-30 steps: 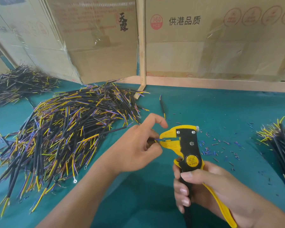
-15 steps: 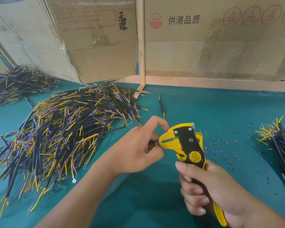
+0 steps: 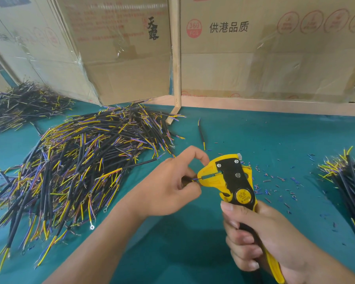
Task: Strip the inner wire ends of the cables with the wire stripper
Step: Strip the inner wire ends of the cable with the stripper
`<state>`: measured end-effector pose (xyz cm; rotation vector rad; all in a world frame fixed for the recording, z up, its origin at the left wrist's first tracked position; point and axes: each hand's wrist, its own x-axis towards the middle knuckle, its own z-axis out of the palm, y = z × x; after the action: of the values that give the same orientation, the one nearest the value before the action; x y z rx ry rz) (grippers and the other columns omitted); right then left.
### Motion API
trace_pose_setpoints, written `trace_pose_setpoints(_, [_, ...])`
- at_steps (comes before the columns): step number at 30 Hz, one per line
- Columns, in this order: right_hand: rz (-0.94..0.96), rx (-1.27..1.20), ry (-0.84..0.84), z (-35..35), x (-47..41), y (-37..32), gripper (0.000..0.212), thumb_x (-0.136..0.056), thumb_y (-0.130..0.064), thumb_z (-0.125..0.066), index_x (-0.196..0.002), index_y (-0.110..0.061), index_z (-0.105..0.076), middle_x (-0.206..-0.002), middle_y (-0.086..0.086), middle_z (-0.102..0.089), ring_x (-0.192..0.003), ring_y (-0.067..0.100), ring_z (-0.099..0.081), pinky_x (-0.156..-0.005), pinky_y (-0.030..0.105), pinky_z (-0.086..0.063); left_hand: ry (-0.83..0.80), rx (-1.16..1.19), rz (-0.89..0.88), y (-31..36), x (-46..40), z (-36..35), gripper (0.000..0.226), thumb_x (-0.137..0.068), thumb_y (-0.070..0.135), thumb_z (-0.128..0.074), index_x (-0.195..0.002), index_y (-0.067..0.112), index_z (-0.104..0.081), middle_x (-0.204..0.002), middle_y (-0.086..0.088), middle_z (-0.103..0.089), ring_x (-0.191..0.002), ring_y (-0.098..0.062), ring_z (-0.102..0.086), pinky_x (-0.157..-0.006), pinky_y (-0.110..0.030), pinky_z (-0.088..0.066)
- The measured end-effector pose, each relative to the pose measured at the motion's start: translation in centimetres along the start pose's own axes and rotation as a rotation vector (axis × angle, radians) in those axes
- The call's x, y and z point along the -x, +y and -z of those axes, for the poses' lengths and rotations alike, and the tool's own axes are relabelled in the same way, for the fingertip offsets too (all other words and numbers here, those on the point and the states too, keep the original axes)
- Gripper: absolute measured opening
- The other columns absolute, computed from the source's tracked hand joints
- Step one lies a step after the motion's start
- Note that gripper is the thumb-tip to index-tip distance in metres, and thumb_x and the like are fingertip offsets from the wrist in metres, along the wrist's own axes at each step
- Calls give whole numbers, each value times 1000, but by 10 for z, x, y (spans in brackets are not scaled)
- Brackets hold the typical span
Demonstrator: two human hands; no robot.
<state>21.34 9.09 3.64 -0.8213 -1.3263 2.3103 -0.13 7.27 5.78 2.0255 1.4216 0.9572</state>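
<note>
While the left hand [image 3: 168, 187] pinches one cable [image 3: 188, 179] between thumb and curled fingers [image 3: 195, 155], its thin inner wire end reaches into the yellow head of the wire stripper [image 3: 232, 181], near the middle of the green counter [image 3: 275, 138]. Gripping the stripper's handles, the right hand [image 3: 260, 240] has its fingers wrapped around them and the thumb lying across the front, just below the round yellow badge. That badge carries small characters too fine to read and a code that looks like "B-01212". One stripper is in view, held upright with its head leaning left toward the cable.

Three heaps of black cables with yellow, blue and purple inner wires lie on the counter: a large pile [image 3: 80, 167] left of the hands, a smaller pile [image 3: 23, 103] at the far left, and a bundle [image 3: 348, 185] at the right edge. One single loose cable [image 3: 201, 134] lies apart, beyond the hands. Many small insulation scraps [image 3: 283, 185] are scattered right of the stripper, too many to count.

Two cardboard boxes stand at the far side. One box [image 3: 119, 48] shows black characters "天露"; the other box [image 3: 275, 48] reads "供港品质" beside a red circle marked "360 PCS".
</note>
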Motion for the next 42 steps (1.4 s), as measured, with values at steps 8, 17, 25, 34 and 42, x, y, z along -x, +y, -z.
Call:
trace_pose_setpoints(8, [10, 26, 10, 0, 0, 0, 46, -69, -42, -82, -64, -12, -47, -55, 7, -27, -38, 16, -25, -43, 24, -32, -63, 203, 59, 0, 2, 3, 33, -83, -3, -46, -112, 13, -45, -50, 8, -39, -46, -12, -24, -45, -16, -24])
trace_pose_setpoints(17, [41, 45, 5, -1, -3, 5, 47, -70, -40, -82, -64, -12, -45, -55, 8, -28, -39, 16, -26, -44, 25, -33, -96, 324, 69, -3, 2, 5, 33, -81, -1, -46, -108, 18, -49, -49, 7, -32, -48, -17, -18, -46, -25, -19])
trace_pose_setpoints(25, [200, -90, 111, 16, 2, -16, 41, -72, -34, -79, -66, -11, -47, -55, 6, -29, -39, 17, -27, -43, 27, -35, 99, 427, 39, -15, 4, 26, 34, -71, 25, -52, -105, 21, -56, -53, -3, -20, -52, -20, -11, -49, -31, -12])
trace_pose_setpoints(34, [83, -150, -30, 8, -8, -3, 34, -71, -24, -79, -92, -1, -66, -81, 23, -54, -73, 36, -55, -76, 51, -54, 141, 444, 34, -12, 1, 13, 33, -73, 27, -51, -106, 27, -56, -54, 0, -21, -52, -22, -11, -50, -42, -10])
trace_pose_setpoints(42, [74, -190, -93, -3, -8, 2, 50, -58, -26, -94, -91, 1, -67, -78, 24, -55, -71, 38, -58, -72, 50, -54, 141, 486, 36, -9, -3, 1, 37, -86, -4, -33, -111, 16, -52, -52, 13, -27, -49, -8, -21, -50, -12, -25])
